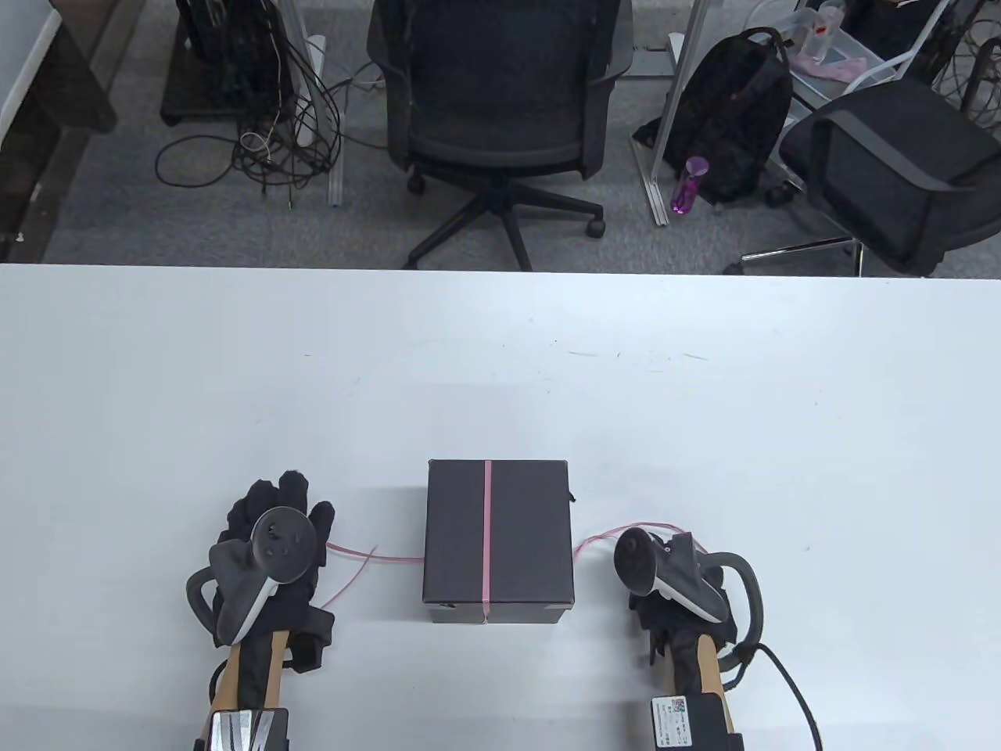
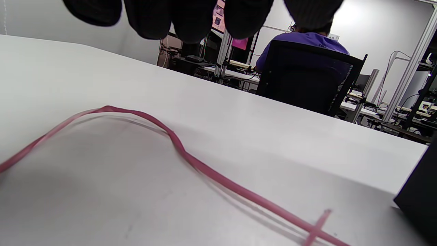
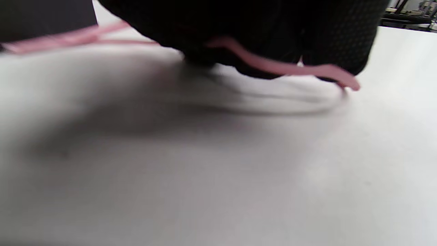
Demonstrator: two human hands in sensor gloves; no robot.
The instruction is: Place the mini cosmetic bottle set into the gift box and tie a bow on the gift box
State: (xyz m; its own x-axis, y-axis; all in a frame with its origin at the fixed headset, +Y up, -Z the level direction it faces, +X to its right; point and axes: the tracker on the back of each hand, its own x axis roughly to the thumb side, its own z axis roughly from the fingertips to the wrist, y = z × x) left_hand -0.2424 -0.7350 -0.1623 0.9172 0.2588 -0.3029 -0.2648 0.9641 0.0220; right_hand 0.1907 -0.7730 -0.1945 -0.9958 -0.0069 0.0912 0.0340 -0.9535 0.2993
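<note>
Low in the centre of the table view: dark box (image 1: 498, 542), lid on, resting on the white table (image 1: 500, 368). Crossed lengthwise by a pink ribbon (image 1: 487, 540), top edge to bottom edge, then trailing out at both sides along the table. On the frame's left, a strand running from the box's side to the left hand (image 1: 274, 559), a second tail crossing it just beside the hand. Left hand flat and low over the table, fingers (image 1: 291, 489) straight and spread, nothing gripped; in the left wrist view fingertips (image 2: 201, 18) hanging at the top edge, clear of the ribbon (image 2: 205, 169) looping across the table below, box corner (image 2: 421, 194) at the right edge. On the frame's right, ribbon arching from the box to the right hand (image 1: 676, 598), turned on its side, just beside the box. In the blurred right wrist view, curled fingers (image 3: 273, 37) pinching the ribbon (image 3: 283, 68), its end poking out past them, box (image 3: 44, 17) at the upper left. Beyond the table: office chairs (image 1: 500, 102), a backpack (image 1: 731, 117), a purple bottle (image 1: 688, 184), cables (image 1: 274, 149) on the floor.
</note>
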